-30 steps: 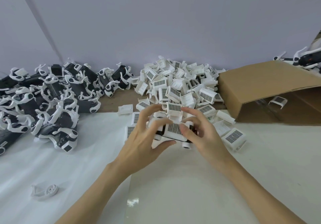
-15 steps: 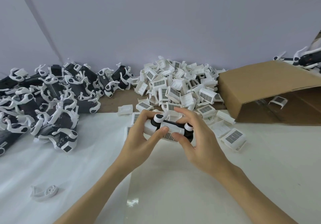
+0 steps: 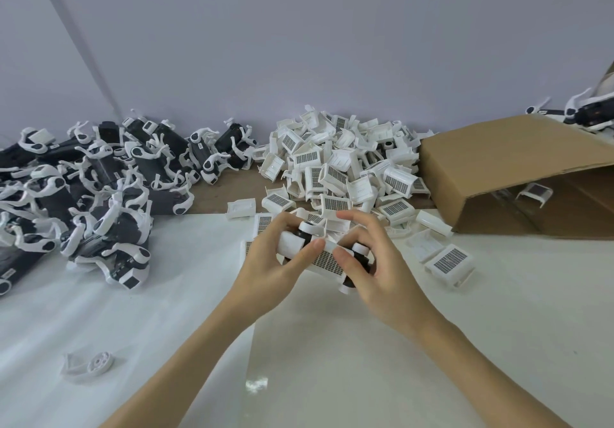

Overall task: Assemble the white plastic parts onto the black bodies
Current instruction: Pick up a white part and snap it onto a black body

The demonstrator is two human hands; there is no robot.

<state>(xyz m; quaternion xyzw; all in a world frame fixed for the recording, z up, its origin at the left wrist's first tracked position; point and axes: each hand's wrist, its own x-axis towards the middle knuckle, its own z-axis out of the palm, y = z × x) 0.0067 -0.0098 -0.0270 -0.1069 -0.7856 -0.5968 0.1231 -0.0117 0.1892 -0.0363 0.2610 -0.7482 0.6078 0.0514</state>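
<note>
Both hands hold one assembly above the middle of the surface. Left hand [image 3: 265,271] grips its left end, fingers curled behind and thumb pressed on the front edge. Right hand [image 3: 375,271] grips the right end, thumb on the front, index finger raised and bent above. The assembly is a black body [image 3: 360,255] with round white end caps, carrying a white plastic part [image 3: 327,261] whose gridded face points toward the camera; whether the part is fully seated cannot be told.

Just behind the hands, toward the far edge, lies a heap of loose white parts [image 3: 339,168]. A pile of black bodies with white arms [image 3: 93,188] fills the far left corner. An open cardboard box [image 3: 518,162] lies on its side at the right edge. One white wheel-shaped piece [image 3: 89,366] rests alone near the front left.
</note>
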